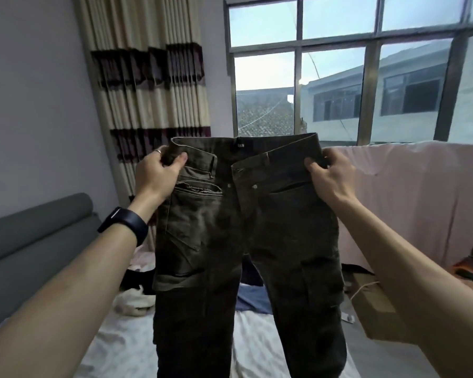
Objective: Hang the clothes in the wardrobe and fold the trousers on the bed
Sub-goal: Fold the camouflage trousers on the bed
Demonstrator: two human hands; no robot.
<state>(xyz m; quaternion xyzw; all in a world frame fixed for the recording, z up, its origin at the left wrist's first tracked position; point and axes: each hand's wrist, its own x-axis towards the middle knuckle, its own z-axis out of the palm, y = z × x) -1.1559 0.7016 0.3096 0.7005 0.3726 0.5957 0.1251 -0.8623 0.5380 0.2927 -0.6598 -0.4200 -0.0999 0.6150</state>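
Gripping the waistband at either end, left hand and right hand hold dark trousers up, front facing the person. Legs hang over the bed. Window far behind.

2 hands, 1 trousers — 1 wristband

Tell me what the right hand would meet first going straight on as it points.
The right hand already grips the trousers; past their waistband, likely the window, though depth is unclear.

Left hand, right hand: curled, aloft.
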